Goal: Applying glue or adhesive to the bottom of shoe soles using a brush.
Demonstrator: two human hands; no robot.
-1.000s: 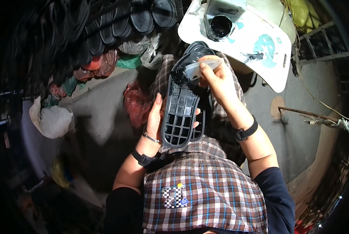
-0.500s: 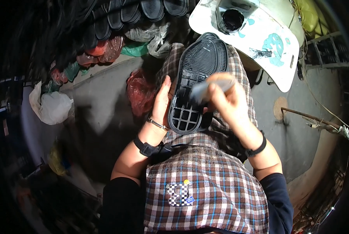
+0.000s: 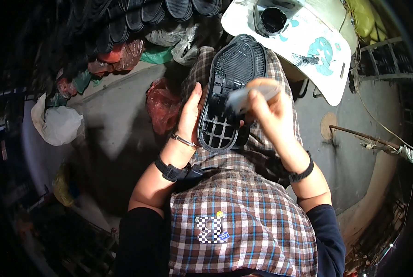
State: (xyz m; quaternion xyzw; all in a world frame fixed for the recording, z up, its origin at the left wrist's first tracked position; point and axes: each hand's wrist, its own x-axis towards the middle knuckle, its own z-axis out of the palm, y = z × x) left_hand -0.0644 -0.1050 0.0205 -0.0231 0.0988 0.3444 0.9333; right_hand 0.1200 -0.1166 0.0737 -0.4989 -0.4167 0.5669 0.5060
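Note:
A black shoe sole point(image 3: 236, 57) with a tread-like front and an open grid at its heel lies along my lap, heel toward me. Another black sole shows from beneath its right edge. My left hand point(image 3: 190, 113) grips the sole's left side, thumb along the rim and fingers hidden underneath. In my right hand point(image 3: 271, 104) is a flat grey brush point(image 3: 238, 97), pinched between thumb and fingers and blurred by motion. Its tip is over the middle of the sole, where the surface looks wet and glossy black.
At the upper right, a white table point(image 3: 328, 87) with blue patterns and black smears holds a grey container point(image 3: 273, 21) of black liquid. Stacked black soles point(image 3: 178, 9) stand at the far left. A red plastic bag point(image 3: 162, 108) and a white bag point(image 3: 61, 124) lie on the floor.
My right hand and the brush have shifted slightly within the sole's middle. More glossy black covers the area just above the heel grid. The whole view has shifted a little.

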